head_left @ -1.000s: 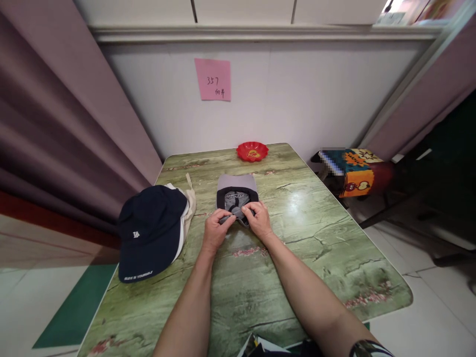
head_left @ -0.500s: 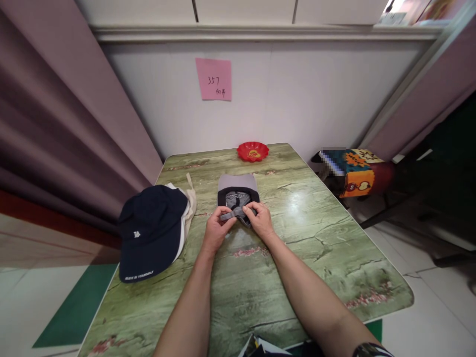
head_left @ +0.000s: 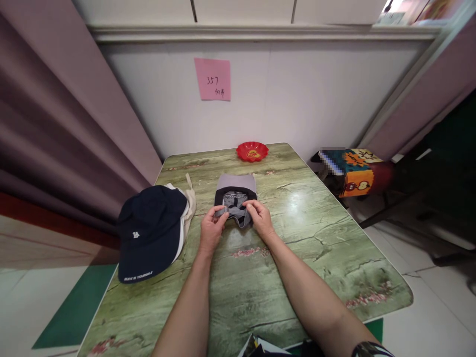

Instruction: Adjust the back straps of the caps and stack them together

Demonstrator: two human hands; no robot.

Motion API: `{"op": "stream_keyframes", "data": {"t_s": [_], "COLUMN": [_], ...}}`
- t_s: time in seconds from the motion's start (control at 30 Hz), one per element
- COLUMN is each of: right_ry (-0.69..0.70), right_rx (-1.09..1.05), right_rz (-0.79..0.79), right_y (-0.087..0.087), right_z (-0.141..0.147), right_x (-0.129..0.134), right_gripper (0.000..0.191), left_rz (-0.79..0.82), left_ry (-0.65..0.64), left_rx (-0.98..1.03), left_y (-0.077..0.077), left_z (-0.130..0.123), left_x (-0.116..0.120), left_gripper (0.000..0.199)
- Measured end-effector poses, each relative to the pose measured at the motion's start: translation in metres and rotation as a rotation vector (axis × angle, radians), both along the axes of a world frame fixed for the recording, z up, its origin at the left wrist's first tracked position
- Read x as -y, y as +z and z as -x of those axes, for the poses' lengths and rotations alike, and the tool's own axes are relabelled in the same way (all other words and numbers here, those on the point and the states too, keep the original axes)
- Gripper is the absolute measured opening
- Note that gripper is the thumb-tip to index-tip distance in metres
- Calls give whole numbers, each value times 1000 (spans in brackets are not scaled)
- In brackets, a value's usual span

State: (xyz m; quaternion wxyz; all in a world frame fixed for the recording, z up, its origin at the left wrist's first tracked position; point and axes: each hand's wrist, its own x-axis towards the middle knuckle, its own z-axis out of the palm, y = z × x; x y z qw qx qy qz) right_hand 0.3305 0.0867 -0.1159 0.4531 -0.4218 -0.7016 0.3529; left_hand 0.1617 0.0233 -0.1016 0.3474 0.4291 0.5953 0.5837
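A grey cap (head_left: 236,182) lies upside down on the table, its brim pointing away from me and its dark inner band and lining showing. My left hand (head_left: 212,226) pinches the cap's back strap at the left side between thumb and fingers. At the strap's right side, my right hand (head_left: 260,218) pinches it the same way. Left of my hands, a navy cap (head_left: 152,228) with small white lettering rests on top of white and beige caps (head_left: 190,206), which it mostly covers.
A red scalloped dish (head_left: 252,151) stands at the far edge of the green wood-patterned table (head_left: 312,248). On the wall is a pink note (head_left: 212,79). Past the right edge is a stool with a colourful cover (head_left: 359,173). A curtain (head_left: 92,99) hangs at the left.
My left hand has slid a little left along the strap, so the hands are slightly farther apart. The grey cap has shifted slightly left.
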Motion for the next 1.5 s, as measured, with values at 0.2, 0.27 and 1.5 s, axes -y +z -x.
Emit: {"op": "stream_keyframes", "data": {"t_s": [0.2,0.27,1.5], "right_ry": [21,13,19], "right_rx": [103,96,207], "right_rz": [-11,-8,-4], "right_y": [6,4,0], "right_z": [5,5,6], "right_x": [4,3,2], "right_gripper": [18,20,22], "left_rz": [-66,-91,35], "left_ry": [-29,-36,-135], "left_rx": [-131,-180,87], "left_y": [-5,-6,-3], "left_z": [2,2,0], "left_x": [-2,-3,3], "left_gripper": [33,31,36]}}
